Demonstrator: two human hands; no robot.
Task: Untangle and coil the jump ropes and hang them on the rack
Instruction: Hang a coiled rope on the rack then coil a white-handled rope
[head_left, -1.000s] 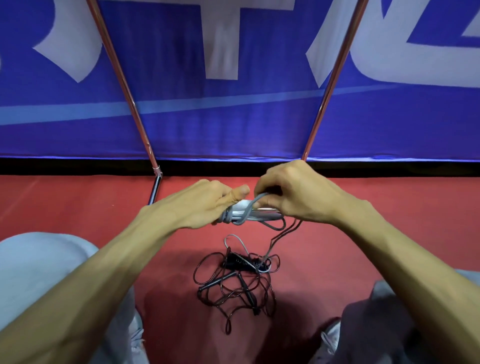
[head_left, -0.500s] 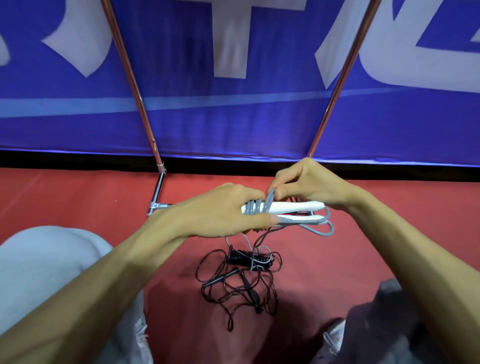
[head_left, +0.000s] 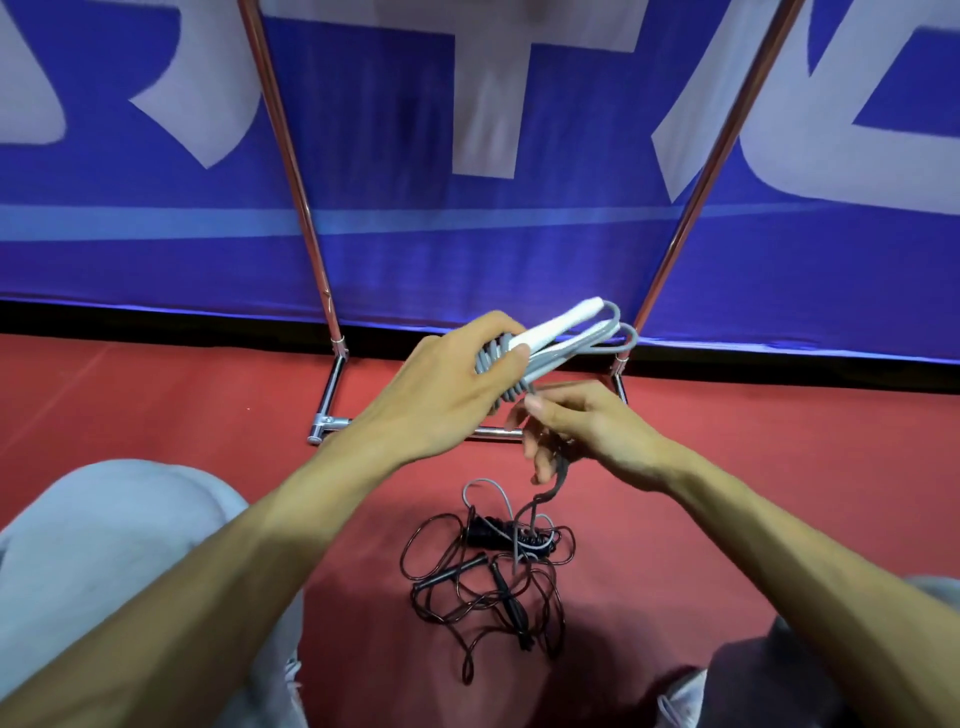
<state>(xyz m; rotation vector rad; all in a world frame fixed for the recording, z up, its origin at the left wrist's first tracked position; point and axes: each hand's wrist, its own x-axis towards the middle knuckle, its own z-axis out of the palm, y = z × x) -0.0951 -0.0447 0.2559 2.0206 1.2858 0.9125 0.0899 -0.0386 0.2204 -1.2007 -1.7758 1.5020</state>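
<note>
Grey rope (head_left: 488, 359) w/ white handles (head_left: 558, 325) is up in front of the person, off the floor, in the L hand (head_left: 452, 384). L hand's fingers and thumb are curled tight round the bundle, right where the cord is wound in several turns across both handles. Handles stick out up and to the right, and cord loops bend back past their tips.

R hand (head_left: 592, 428) sits just below and right of the bundle, near it but not touching. Its fingers are curled round a loose strand (head_left: 556, 480) that drops from the hand to the heap on the floor. Fingertips are blurred, so the exact pinch can't be read, but the strand runs out from under them.

Black ropes (head_left: 483, 587) lie in a tangled heap on the red floor (head_left: 156, 415) between the knees, w/ thin cords looped over each other and black handles in the mix.

Rack (head_left: 311, 244) stands behind the hands: two chrome uprights and a low bar at the base. Blue banner (head_left: 467, 249) w/ pale lettering hangs behind the rack. Grey trouser knee (head_left: 104, 545) is at bottom left.
</note>
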